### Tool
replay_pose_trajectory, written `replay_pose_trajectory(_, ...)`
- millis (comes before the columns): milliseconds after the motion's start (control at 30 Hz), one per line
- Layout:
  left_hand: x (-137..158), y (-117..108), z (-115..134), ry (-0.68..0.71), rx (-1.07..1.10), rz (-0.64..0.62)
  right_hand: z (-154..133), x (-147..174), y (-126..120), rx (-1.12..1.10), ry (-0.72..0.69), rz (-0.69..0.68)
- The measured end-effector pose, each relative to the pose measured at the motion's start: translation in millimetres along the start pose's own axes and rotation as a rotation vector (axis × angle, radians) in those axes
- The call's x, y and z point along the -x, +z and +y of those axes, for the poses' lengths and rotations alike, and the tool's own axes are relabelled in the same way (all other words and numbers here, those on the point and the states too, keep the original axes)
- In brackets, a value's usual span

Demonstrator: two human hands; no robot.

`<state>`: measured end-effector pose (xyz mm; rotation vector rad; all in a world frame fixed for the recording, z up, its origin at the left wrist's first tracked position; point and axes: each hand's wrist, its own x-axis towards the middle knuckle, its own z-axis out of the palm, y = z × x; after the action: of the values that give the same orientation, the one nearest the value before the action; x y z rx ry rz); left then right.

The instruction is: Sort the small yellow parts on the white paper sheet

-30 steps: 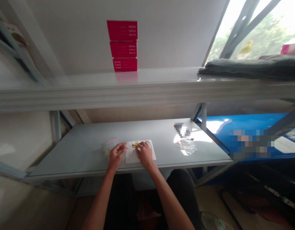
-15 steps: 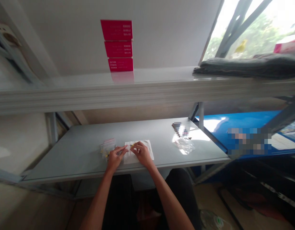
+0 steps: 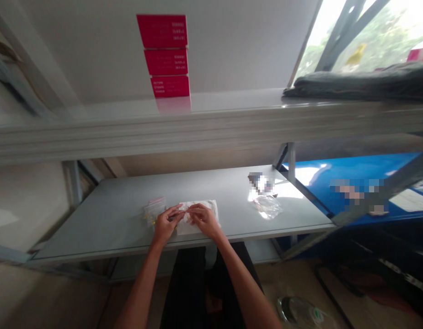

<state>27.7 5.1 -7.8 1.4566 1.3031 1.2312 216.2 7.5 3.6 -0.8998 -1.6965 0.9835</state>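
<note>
My left hand point(image 3: 167, 223) and my right hand point(image 3: 203, 218) meet fingertip to fingertip above a white sheet or packet point(image 3: 214, 208) on the grey table. Both are closed in a pinch. Whatever sits between the fingers is too small and blurred to name; a hint of yellow shows under them. Just left of my left hand lies a clear zip bag point(image 3: 152, 209) with small yellow pieces inside, partly covered by that hand.
A crumpled clear plastic bag point(image 3: 268, 206) and a blurred-out item point(image 3: 261, 182) lie on the table's right. Three red boxes point(image 3: 166, 61) are stacked on the shelf point(image 3: 228, 103) above, with dark folded cloth point(image 3: 355, 87). A large clear bottle point(image 3: 300, 313) is on the floor.
My hands have drawn together, and the fingertips that were slightly apart now meet. The yellow piece near my right fingers is now mostly hidden. My legs have shifted, and the view has moved slightly.
</note>
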Motion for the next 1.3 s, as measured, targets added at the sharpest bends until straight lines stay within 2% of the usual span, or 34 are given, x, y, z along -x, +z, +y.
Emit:
replay_pose_trajectory(133,0.2,0.4,-1.3,0.005,0.038,0.029,-2.4,0.3,-2.6,0.101,-0.048,0.002)
replay_pose_trajectory(267,-0.1,0.2,-1.1,0.040,0.002,0.097,-0.7,1.0,-2.5,0.181,-0.100,0.064)
replay_pose_trajectory(533,1.1,-0.1,-1.9,0.096,-0.028,0.104,-2.4,3.2,-2.2,0.169,-0.122,0.127)
replay_pose_trajectory(667,-0.2,-0.1,-5.7,0.035,0.055,0.191,3.9,2.1,0.9,0.433,-0.099,0.232)
replay_pose_trajectory(800,0.0,0.3,-6.6,0.019,0.093,0.195,6.6,1.4,5.4,0.762,-0.147,0.105)
replay_pose_trajectory(900,0.3,0.5,-7.6,0.022,0.086,0.206,5.5,1.6,7.1,0.859,-0.143,0.061)
replay_pose_trajectory(1167,1.2,-0.2,-6.1,0.079,-0.084,0.138,14.9,-0.2,6.3,0.795,-0.160,0.091)
replay_pose_trajectory(1300,2.3,-0.5,-1.6,0.115,-0.110,0.109,16.2,0.5,2.5,0.585,-0.140,0.223)
